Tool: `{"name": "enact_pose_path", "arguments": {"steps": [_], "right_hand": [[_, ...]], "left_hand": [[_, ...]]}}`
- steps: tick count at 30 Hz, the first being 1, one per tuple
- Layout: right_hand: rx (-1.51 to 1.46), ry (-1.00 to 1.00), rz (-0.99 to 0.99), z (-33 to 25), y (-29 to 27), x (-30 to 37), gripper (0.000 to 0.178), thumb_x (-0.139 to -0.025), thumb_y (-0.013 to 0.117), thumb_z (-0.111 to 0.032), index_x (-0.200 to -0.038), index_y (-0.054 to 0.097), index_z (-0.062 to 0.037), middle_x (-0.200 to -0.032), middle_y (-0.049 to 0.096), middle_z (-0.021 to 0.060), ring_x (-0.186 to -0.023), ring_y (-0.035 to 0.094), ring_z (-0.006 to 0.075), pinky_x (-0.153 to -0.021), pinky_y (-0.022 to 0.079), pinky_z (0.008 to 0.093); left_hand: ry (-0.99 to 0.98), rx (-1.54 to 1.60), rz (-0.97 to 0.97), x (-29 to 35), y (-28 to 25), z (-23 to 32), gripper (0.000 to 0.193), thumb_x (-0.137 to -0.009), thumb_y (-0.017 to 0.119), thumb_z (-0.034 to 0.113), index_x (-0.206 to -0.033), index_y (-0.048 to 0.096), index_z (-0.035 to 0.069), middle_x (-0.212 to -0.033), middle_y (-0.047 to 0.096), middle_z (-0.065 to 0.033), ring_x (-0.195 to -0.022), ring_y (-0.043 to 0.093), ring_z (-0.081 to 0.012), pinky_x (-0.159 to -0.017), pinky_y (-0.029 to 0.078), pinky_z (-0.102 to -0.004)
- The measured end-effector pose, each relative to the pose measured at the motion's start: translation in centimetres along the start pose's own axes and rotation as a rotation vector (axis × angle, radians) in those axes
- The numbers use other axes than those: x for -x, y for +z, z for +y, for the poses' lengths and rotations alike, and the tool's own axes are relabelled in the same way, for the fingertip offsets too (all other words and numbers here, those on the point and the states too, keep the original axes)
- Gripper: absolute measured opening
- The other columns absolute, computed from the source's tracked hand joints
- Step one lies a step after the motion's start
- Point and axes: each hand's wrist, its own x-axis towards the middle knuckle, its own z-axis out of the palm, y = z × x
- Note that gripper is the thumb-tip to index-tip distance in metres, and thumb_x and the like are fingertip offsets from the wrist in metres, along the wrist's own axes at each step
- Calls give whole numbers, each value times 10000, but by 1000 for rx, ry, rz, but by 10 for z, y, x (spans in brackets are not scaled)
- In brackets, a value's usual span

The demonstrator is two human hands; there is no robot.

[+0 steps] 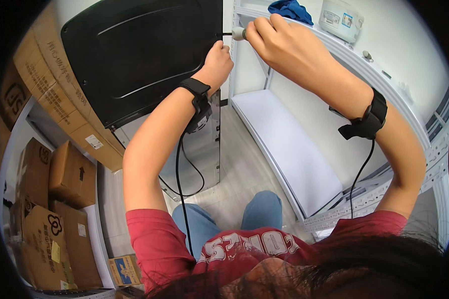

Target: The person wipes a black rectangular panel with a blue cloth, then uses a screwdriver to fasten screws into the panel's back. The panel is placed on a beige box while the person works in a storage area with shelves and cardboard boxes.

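A large black panel with rounded corners and raised curved ridges covers the top of a grey metal appliance casing. My right hand is closed around the pale handle of a screwdriver. Its dark shaft points left, and the tip meets the panel's right edge near the far corner. Just below that spot, my left hand grips the same edge with curled fingers. The fingertips of the left hand are partly hidden. Small screws or holes show near the panel's corners.
Cardboard boxes fill a shelf at left, and a tall flat carton leans beside the panel. White metal shelving stands at right, bearing a blue cloth and a clear plastic tub. Black cables hang from my wrist straps.
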Motion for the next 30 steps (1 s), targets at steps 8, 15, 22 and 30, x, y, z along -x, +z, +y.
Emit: {"name": "enact_pose_path", "arguments": {"steps": [8, 15, 22, 30], "right_hand": [[-86, 86, -257, -17, -15, -23, 178, -633, 646, -22, -755, 517, -24, -686, 491, 74, -554, 544, 149, -455, 418, 228], [-376, 430, -300, -23, -13, -33, 189, -725, 625, -25, -865, 506, 16, -725, 581, 163, -535, 597, 271, -455, 458, 333], [-534, 420, -273, -22, -28, -37, 368, -674, 605, 59, -1013, 489, -25, -789, 563, 176, -573, 595, 298, -481, 469, 351], [-417, 304, -176, -24, -19, -43, 207, -718, 643, -72, -893, 551, -9, -826, 571, 151, -534, 590, 283, -472, 474, 343]], "left_hand": [[-127, -42, 360, -36, 82, 7, 145, -795, 593, 240, -867, 712, 201, -897, 664, 58, -991, 514, -132, -845, 286, -298], [-73, -72, 336, -46, 86, 10, 168, -795, 581, 234, -892, 715, 203, -903, 666, 58, -985, 517, -129, -857, 284, -313], [-74, -81, 282, -40, 80, 9, 193, -804, 572, 247, -931, 712, 206, -963, 664, 57, -1020, 514, -130, -868, 281, -318], [-139, -161, 233, -34, 85, 1, 205, -800, 576, 252, -947, 712, 206, -963, 664, 59, -1023, 513, -140, -875, 282, -333]]}}
